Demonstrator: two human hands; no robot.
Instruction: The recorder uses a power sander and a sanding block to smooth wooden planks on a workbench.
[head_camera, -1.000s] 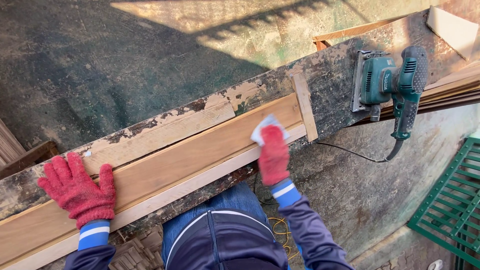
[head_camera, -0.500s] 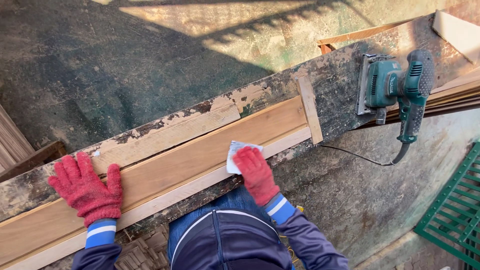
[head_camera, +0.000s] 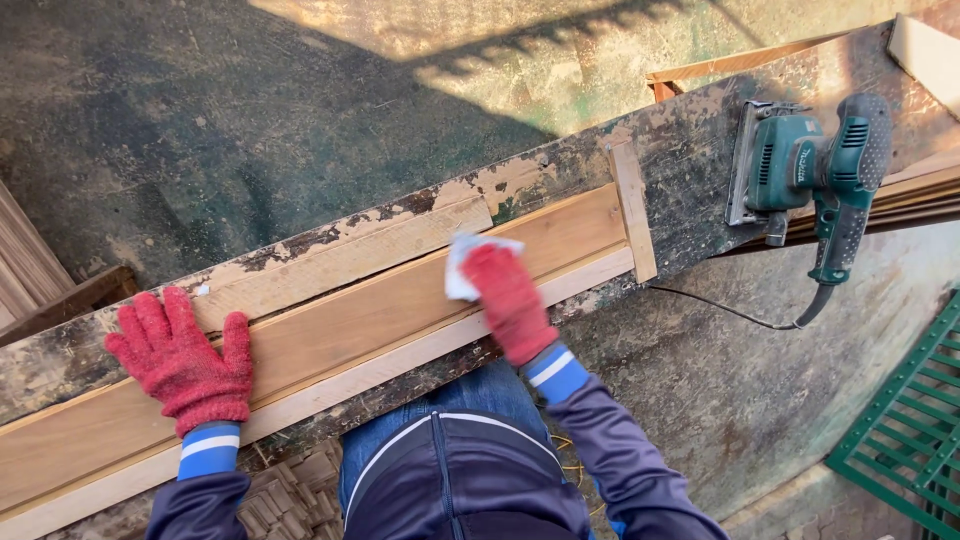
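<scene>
A long pale wooden board (head_camera: 370, 325) lies along a worn, paint-flaked workbench plank (head_camera: 690, 150). My left hand (head_camera: 185, 358), in a red glove, presses flat on the board's left part with fingers spread. My right hand (head_camera: 505, 295), also in a red glove, holds a folded white sheet of sandpaper (head_camera: 462, 265) against the board near its right part. A short wooden stop strip (head_camera: 633, 210) crosses the board's right end.
A green electric sander (head_camera: 810, 170) rests on the bench at the right, its black cable (head_camera: 720, 308) hanging down. A green metal grate (head_camera: 900, 410) lies on the floor at lower right. Wooden slats (head_camera: 30, 265) stand at the left edge. Stained concrete floor lies beyond.
My right hand slid the sandpaper left along the board from near the stop strip, then moved up across the board's width. My left hand stayed pressed in place.
</scene>
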